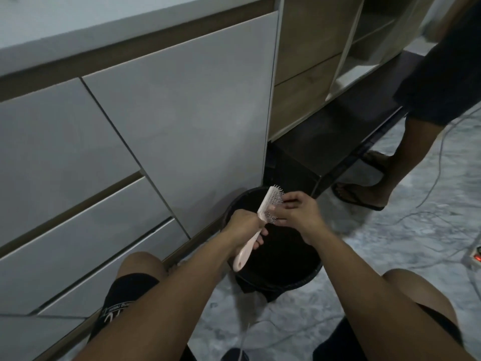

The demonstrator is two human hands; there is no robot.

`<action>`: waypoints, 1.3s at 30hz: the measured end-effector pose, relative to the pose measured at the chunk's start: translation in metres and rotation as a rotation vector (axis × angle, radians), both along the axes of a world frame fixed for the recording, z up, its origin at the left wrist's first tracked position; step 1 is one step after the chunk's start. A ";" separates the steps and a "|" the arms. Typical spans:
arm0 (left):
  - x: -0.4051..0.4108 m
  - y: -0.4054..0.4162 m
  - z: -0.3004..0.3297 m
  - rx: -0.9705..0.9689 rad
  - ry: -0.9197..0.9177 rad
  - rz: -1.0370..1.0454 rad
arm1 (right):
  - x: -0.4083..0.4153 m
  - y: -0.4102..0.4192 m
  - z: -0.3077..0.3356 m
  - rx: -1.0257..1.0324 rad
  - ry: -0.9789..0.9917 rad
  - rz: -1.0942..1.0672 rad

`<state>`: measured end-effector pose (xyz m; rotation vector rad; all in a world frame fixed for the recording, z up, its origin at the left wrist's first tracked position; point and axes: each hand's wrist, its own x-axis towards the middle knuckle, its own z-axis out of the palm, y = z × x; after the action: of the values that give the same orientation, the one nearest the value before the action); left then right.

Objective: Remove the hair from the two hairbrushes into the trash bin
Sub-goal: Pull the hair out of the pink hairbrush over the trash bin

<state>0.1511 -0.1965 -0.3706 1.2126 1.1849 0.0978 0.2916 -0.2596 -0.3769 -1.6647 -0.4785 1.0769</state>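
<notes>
A pale pink hairbrush (pixel 263 212) is held over the black round trash bin (pixel 307 277) on the floor. My left hand (pixel 243 225) grips the brush at the neck, with the handle hanging down toward me and the bristle head pointing up and away. My right hand (pixel 294 212) has its fingertips pinched in the bristles on the right face of the head. Any hair in the bristles is too fine to make out. A second hairbrush is not in view.
White cabinet drawers (pixel 104 152) rise close on the left. Another person's legs in flip-flops (pixel 364 194) stand just past the bin at right. Cables and a power strip (pixel 477 257) lie on the marble floor at right. My knees flank the bin.
</notes>
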 end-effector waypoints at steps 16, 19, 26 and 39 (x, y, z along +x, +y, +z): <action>-0.017 -0.023 0.030 0.135 -0.053 -0.083 | -0.031 -0.021 0.030 0.028 -0.206 -0.015; -0.018 -0.024 0.033 0.206 -0.032 -0.103 | -0.033 -0.021 0.028 0.062 -0.256 -0.070; -0.022 -0.032 0.031 0.374 -0.014 -0.190 | -0.035 -0.032 0.040 0.053 -0.125 -0.049; -0.029 -0.040 0.038 0.469 -0.030 -0.308 | -0.022 -0.032 0.043 0.105 -0.169 -0.231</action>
<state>0.1220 -0.2366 -0.3322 1.7865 0.9617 0.1689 0.2692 -0.2921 -0.3342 -1.6788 -0.4314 0.7343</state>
